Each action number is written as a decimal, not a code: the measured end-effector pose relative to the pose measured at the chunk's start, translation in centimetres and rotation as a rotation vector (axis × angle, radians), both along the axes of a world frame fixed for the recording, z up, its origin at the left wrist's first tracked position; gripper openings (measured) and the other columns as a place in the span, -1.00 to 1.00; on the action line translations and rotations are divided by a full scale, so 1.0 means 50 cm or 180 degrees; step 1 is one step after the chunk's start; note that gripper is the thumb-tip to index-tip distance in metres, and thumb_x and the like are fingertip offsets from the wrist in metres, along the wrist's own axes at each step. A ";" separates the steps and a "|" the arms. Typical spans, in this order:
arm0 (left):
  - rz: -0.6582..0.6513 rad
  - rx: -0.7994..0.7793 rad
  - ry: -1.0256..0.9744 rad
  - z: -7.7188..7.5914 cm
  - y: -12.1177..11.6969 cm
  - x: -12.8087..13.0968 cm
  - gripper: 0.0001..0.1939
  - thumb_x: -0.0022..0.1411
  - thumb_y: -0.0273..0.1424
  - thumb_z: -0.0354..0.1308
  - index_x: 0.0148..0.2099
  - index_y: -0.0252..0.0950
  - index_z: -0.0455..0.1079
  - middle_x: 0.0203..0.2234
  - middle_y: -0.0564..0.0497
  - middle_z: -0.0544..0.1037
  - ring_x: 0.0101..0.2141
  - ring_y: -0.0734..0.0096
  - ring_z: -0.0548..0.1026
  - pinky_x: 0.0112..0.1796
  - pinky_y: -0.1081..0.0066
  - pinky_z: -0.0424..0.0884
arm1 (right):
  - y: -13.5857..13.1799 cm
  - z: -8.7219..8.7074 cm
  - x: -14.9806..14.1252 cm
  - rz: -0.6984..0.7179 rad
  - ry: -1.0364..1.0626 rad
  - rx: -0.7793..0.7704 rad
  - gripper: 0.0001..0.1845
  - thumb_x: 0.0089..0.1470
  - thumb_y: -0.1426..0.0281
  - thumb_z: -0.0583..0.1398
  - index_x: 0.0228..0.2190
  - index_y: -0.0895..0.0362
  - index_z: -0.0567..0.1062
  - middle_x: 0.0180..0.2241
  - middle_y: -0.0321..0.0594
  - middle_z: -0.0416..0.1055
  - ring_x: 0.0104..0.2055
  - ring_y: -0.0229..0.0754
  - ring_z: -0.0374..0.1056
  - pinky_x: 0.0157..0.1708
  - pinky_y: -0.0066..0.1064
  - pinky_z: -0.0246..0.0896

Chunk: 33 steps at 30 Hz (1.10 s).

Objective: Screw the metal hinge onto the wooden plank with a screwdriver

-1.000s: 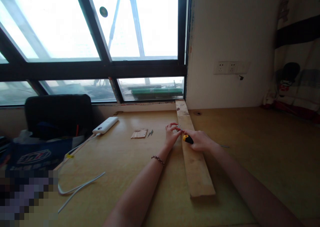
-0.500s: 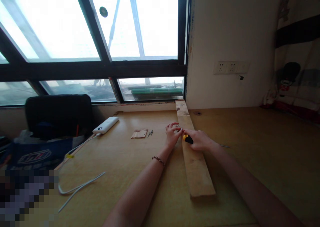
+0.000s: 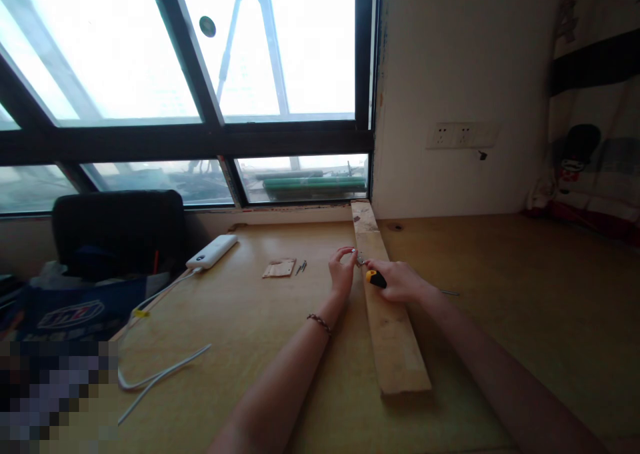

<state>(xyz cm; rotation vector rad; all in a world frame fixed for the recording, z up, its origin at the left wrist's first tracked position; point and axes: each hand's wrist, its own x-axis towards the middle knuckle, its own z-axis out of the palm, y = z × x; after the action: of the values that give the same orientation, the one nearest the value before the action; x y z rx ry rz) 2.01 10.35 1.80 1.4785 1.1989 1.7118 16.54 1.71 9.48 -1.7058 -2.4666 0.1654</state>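
Observation:
A long wooden board [image 3: 397, 347] lies on the table, running from the window sill toward me. Over its left edge, my left hand [image 3: 343, 271] pinches thumb and fingers together by a small shiny metal bit [image 3: 360, 260], too small to name. My right hand [image 3: 400, 281] rests on the board, wrapped around a screwdriver [image 3: 376, 279] with a yellow and black handle. Its front end points left, close to my left fingertips, and is partly hidden. To the left are a small thin wooden piece [image 3: 279, 268] and several screws [image 3: 301, 267].
A white power bank [image 3: 212, 251] with a white cable [image 3: 165, 371] lies at the table's left side. Right of my right forearm is a thin metal rod [image 3: 449, 293]. A black chair [image 3: 117, 224] and a blue bag [image 3: 75, 311] stand beyond the left edge.
My left hand has shifted slightly left, its fingers drawing back from the right hand, so a gap now shows between them. The right hand and screwdriver stay almost where they were.

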 end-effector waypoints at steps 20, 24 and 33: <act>0.1602 -0.0348 0.3284 -0.021 0.009 -0.257 -0.79 0.13 -0.30 0.06 -0.36 -0.20 0.51 -0.38 -0.13 0.50 -0.24 0.16 0.36 -0.23 0.26 0.21 | 0.002 -0.014 0.004 -0.0003 0.0051 0.0082 -0.31 -0.17 0.48 0.15 0.06 -0.07 0.23 -0.09 -0.25 0.43 -0.10 -0.07 0.36 -0.20 -0.38 0.14; 0.1724 -0.0508 0.3719 -0.025 0.018 -0.254 -0.78 0.14 -0.32 0.03 -0.35 -0.25 0.49 -0.38 -0.17 0.45 -0.25 0.14 0.30 -0.27 0.26 0.17 | 0.004 -0.016 0.005 -0.0036 0.0038 0.0077 -0.29 -0.17 0.48 0.15 0.07 -0.08 0.22 -0.09 -0.25 0.43 -0.10 -0.06 0.36 -0.20 -0.38 0.14; 0.1747 -0.0707 0.3882 -0.026 0.031 -0.254 -0.80 0.12 -0.31 0.06 -0.33 -0.30 0.44 -0.39 -0.19 0.43 -0.22 0.09 0.29 -0.26 0.24 0.16 | 0.009 -0.027 0.010 -0.0015 0.0024 0.0116 -0.30 -0.15 0.46 0.14 0.08 -0.07 0.21 -0.08 -0.24 0.42 -0.10 -0.07 0.37 -0.20 -0.38 0.15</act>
<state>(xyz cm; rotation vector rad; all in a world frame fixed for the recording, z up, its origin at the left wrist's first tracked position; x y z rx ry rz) -10.68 11.87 0.52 2.2361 2.4719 0.7358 17.02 2.17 8.13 -1.6934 -2.4444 0.1253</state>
